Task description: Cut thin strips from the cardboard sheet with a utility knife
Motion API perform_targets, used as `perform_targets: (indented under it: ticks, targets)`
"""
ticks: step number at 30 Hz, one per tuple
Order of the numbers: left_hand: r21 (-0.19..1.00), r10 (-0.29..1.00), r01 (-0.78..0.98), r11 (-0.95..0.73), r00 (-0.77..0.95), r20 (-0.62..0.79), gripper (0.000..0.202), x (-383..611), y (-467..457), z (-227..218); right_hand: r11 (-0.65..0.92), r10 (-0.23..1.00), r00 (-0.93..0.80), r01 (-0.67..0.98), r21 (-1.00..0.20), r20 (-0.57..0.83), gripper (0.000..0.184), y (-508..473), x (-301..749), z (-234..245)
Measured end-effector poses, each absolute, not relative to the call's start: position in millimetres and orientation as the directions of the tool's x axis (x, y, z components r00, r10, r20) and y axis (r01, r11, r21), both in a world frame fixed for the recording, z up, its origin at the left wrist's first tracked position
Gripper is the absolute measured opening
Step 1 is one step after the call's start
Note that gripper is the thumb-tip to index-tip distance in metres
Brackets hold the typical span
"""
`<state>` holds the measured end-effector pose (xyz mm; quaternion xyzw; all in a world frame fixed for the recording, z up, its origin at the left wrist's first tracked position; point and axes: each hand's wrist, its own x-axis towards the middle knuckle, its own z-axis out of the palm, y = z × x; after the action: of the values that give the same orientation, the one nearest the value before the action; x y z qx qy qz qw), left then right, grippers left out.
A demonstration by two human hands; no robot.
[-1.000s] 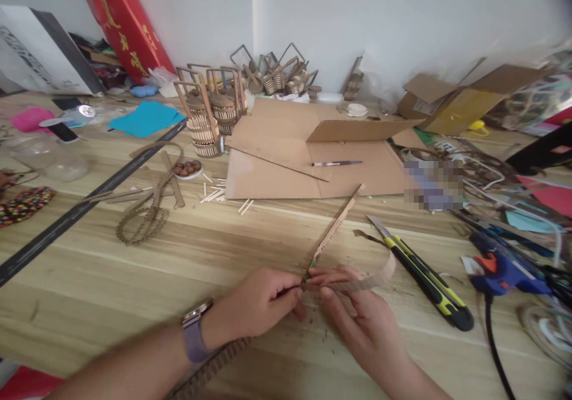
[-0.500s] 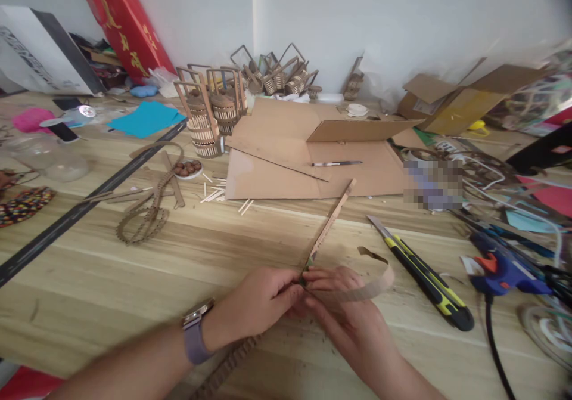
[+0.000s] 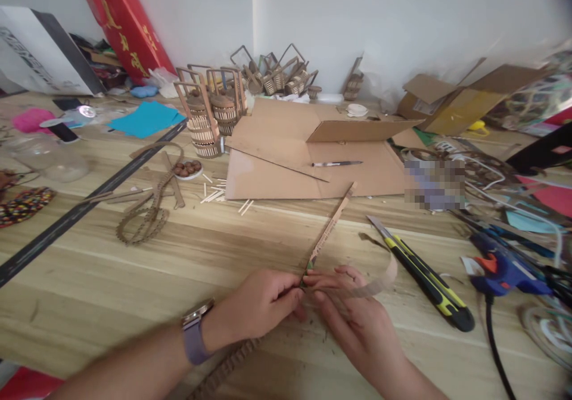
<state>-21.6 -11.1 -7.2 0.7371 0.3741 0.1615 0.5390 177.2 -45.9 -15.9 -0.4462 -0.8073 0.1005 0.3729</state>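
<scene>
A long, thin, light-brown cardboard strip point(image 3: 329, 233) is in the middle of the near part of the table point(image 3: 232, 245), slanting up and away from the person's hands. The left hand point(image 3: 263, 304) is closed tight, with its thumb and fingers pinching the near end I can see. The right hand point(image 3: 355, 313) is just beside it, fingers straight and near each other, tips right by the pinched spot. I cannot tell if they are gripping. A thin, pale-brown paper ribbon point(image 3: 379, 284) runs from there over the right hand and curls back. A bumpy brown strip point(image 3: 227, 364) pokes out below the left wrist, which wears a watch with a purple-gray band point(image 3: 194, 341).

On the right lies a yellow and black cutting knife point(image 3: 424, 278) with its blade out, and past it a blue glue gun with an orange trigger point(image 3: 504, 269). Farther back, a pen point(image 3: 337, 163) lies on a big flat brown cardboard piece point(image 3: 272, 176). Left of that are little pale sticks point(image 3: 214, 194), a small white dish point(image 3: 191, 176) of round brown balls point(image 3: 185, 167), and tall brown baskets with handles point(image 3: 203, 132)
</scene>
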Motion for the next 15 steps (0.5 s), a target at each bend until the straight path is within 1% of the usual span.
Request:
perform_targets:
  ticks: [7, 10, 15]
  targets:
    - [0.904, 0.728, 0.398, -0.155, 0.665, -0.168, 0.037, -21.9, -11.9, -8.6, 0.527, 0.829, -0.239, 0.637, -0.563, 0.506, 0.015, -45.9, 177.5, -13.2]
    - [0.903, 0.735, 0.404, -0.148, 0.656, -0.173, 0.037, -21.9, -12.4, -9.1, 0.543, 0.814, -0.234, 0.634, -0.551, 0.532, 0.014, -45.8, 176.9, -12.9]
    - [0.936, 0.735, 0.338, -0.099, 0.658, -0.16, 0.032, -21.7, -10.7, -7.7, 0.574, 0.79, -0.258, 0.631, -0.522, 0.557, 0.013, -47.7, 176.1, -11.9]
